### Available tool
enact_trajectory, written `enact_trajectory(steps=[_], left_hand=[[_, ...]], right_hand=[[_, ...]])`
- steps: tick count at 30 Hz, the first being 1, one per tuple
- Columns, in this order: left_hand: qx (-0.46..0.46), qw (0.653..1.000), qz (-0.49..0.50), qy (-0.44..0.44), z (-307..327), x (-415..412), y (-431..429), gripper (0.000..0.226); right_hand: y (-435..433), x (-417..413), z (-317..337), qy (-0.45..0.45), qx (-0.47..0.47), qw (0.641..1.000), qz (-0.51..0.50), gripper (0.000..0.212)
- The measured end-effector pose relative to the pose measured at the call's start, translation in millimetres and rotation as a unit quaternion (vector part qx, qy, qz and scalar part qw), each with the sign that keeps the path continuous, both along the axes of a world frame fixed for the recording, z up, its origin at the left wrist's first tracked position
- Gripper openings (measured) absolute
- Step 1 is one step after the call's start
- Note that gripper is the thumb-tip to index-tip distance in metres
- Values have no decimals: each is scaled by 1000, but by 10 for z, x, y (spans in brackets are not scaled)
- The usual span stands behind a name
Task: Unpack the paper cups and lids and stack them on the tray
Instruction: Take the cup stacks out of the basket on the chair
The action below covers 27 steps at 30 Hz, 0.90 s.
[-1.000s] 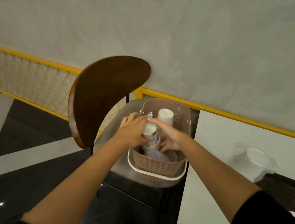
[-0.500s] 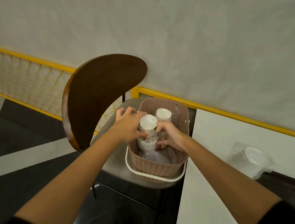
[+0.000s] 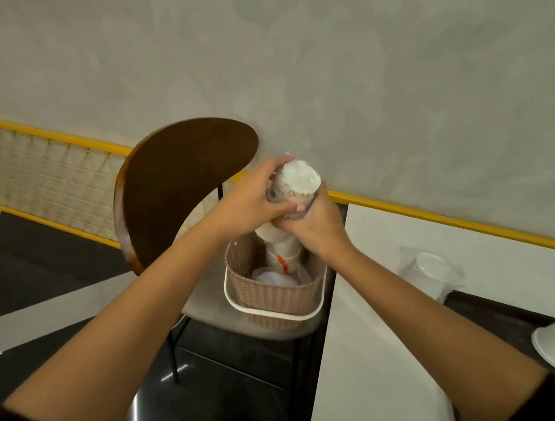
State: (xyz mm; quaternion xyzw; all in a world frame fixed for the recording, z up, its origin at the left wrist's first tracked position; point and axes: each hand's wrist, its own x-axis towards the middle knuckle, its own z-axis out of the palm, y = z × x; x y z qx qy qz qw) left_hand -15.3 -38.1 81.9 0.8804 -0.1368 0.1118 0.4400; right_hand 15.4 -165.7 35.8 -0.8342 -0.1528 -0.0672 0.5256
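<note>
A plastic-wrapped sleeve of paper cups [image 3: 294, 185] is held up above the pink woven basket [image 3: 271, 296]. My left hand [image 3: 253, 201] grips its left side and my right hand [image 3: 315, 220] grips it from the right and below. A second stack of white cups [image 3: 281, 247] stands in the basket, with clear-wrapped items [image 3: 272, 276] at the bottom. A bag of white lids [image 3: 430, 272] lies on the white table [image 3: 374, 351] to the right.
The basket sits on the grey seat of a chair [image 3: 178, 186] with a dark wooden back, left of the table. A white round object [image 3: 554, 345] shows at the right edge. A yellow rail runs along the wall.
Both hands have lifted the wrapped cup sleeve up out of the basket, from down among the other cups to well above its rim.
</note>
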Motion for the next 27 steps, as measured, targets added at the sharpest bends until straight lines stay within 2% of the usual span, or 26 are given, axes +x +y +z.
enact_trajectory(steps=[5, 11, 14, 18, 27], left_hand=[[-2, 998, -44, -49, 339, -217, -446, 71], [-66, 991, -107, -46, 340, -446, -1051, 68], [-71, 989, -132, -14, 169, -528, -1350, 66], [-60, 987, -142, 48, -165, -617, -1558, 62], [-22, 975, -118, 184, -832, -678, -1748, 64]], right_hand=[[-460, -283, 367, -75, 15, 996, -55, 75], [-1132, -681, 419, -93, 17, 989, -115, 75], [-1470, -882, 260, -69, -2, 989, -127, 75], [-1752, -1085, -53, 11, -33, 994, -102, 76], [-1947, -1158, -787, 131, -79, 983, -97, 74]])
